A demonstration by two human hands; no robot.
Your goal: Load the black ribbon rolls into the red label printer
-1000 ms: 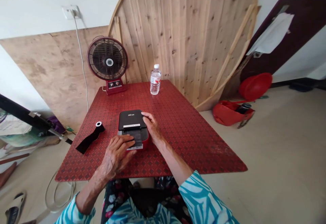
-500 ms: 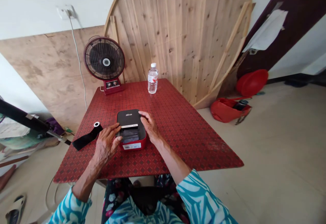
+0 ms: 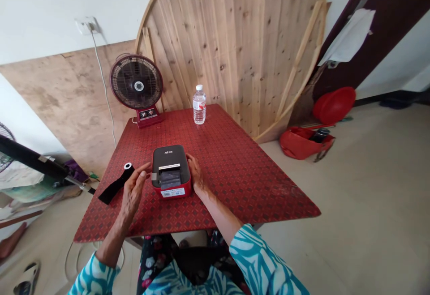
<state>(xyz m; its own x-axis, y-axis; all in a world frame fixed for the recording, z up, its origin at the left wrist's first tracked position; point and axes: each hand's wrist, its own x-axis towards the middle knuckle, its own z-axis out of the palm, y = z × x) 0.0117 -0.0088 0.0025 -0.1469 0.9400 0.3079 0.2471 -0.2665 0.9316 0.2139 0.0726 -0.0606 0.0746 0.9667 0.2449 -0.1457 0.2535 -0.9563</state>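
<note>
- Along the right side of a small black-and-red machine (image 3: 168, 158), the right hand (image 3: 197, 176) rests with its fingers against the casing; whether its thumb presses too cannot be told.
- Just beside the machine's left side, the left hand (image 3: 132, 188) is unclosed, its fingers loosely stretched; contact with the casing cannot be made out.
- The machine sits left of the middle of the red patterned table (image 3: 242, 187), nearer the front edge than the back.
- Dark film (image 3: 170, 179) shows at the opening in its lid; a white label (image 3: 173, 192) is on its front face.
- Near the table's left edge lies a black strip (image 3: 117, 186), 1 end rolled round a white core.
- At the back left corner stands a dark red fan (image 3: 138, 87).
- Near the back edge, toward the right corner, a clear bottle (image 3: 199, 107) stands upright.
- Beyond that edge is a round wooden board (image 3: 228, 49).
- Off the right edge, a red bag (image 3: 297, 143) lies on the floor.
</note>
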